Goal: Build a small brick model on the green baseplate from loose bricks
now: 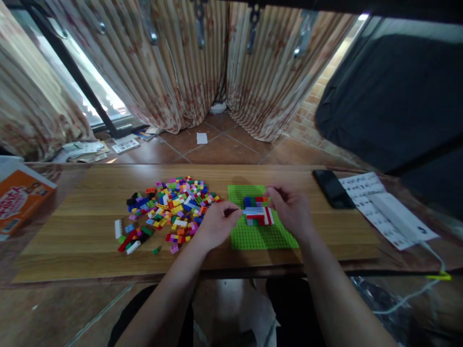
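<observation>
A green studded baseplate (240, 241) lies on the wooden table, with a small build of toy bricks on it. The near part of the build has red bricks (255, 217) and white ones; a row of blue and red bricks (261, 199) sits farther back. My left hand (219, 224) comes in from the left, its thumb and forefinger pinched at the end of a light blue brick (253, 210). At the right side of the build is my right hand (292, 209), fingers curled together over the plate. What those fingers hold, if anything, is hidden.
A heap of mixed coloured bricks (177, 209) spreads left of the plate. Farther left stands an orange and white box (23, 195). On the right lie a black phone (333, 189), a printed sheet (363, 183) and a white device (401, 217) with a cable.
</observation>
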`<state>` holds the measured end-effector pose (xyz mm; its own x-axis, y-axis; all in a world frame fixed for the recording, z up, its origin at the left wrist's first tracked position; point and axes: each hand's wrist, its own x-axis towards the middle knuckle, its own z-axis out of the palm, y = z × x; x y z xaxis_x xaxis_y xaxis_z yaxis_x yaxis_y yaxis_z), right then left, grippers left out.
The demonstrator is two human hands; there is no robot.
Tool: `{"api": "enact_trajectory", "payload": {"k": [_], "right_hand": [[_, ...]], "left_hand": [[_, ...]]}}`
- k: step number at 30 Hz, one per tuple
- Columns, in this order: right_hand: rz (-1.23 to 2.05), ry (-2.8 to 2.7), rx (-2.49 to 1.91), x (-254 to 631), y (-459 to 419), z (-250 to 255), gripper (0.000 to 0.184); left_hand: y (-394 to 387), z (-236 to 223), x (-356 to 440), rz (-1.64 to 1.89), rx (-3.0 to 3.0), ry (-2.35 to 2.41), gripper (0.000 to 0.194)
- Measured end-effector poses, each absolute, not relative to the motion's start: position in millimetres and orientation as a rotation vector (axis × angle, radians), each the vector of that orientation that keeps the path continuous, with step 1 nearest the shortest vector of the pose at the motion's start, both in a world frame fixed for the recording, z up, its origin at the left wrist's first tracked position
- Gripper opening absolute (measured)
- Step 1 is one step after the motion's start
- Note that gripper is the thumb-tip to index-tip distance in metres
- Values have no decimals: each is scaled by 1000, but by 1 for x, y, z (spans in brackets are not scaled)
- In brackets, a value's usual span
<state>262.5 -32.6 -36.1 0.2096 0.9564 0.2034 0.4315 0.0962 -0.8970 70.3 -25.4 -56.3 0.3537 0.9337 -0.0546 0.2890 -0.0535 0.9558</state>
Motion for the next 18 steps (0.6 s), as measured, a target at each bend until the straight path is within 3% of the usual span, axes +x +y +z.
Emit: {"api": "enact_trajectory", "payload": {"k": [3,18], "right_hand": [[545,-1258,-1540,275,-30,-37,25],[576,-1309,-1508,283,-30,-47,22]], "left_hand": [[-26,-66,77,673,1597,1220,20],[-41,-58,101,452,1867,1572,25]]}}
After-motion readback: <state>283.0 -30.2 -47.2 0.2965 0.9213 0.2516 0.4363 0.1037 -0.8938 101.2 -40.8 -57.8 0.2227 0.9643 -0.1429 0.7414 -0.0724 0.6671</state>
